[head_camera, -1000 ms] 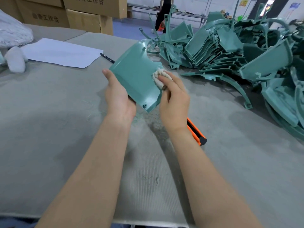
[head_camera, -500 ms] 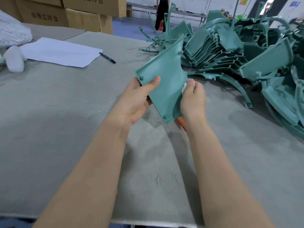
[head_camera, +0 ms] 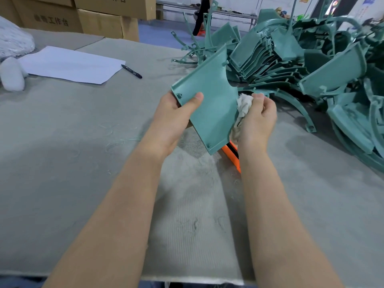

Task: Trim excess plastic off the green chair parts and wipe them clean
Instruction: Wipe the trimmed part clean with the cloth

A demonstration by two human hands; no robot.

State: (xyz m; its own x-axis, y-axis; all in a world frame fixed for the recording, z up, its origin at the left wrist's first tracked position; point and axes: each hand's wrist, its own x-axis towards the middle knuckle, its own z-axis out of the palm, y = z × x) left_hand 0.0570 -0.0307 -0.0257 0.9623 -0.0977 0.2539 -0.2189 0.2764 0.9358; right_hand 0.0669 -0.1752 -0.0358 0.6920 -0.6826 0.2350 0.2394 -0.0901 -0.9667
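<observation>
The left hand (head_camera: 176, 115) has the green chair part (head_camera: 212, 100) up off the table (head_camera: 62, 146). Its thumb (head_camera: 193, 101) is laid across the near face beside the corner with the small screw boss, and the other fingers are out of sight behind, so that's a firm pinch on the lower left corner. The panel stands tilted, its long straight edge running up and away from the thumb and its curved cut-out edge facing the right hand (head_camera: 259, 119). That hand is curled tight round a bunched off-white rag (head_camera: 242, 108), and the rag sits right against the curved edge, just ahead of the knuckles. Whether it reaches round to the back face I can't quite tell from here. Down by the right wrist, an orange utility knife (head_camera: 234, 161) pokes out from under the panel's bottom corner, lying on the felt. Beyond the right fingertips the pile of green parts (head_camera: 291, 59) crowds in close, with curved strips and stacked panels spilling toward the knuckles, so it's tight on that side. Out past the left thumb a broad stretch of grey felt runs to a sheet of paper (head_camera: 70, 64) and a pen (head_camera: 131, 71), both well apart from the hand, with cardboard boxes (head_camera: 99, 21) beyond the far edge. The table's near edge passes under both forearms.
</observation>
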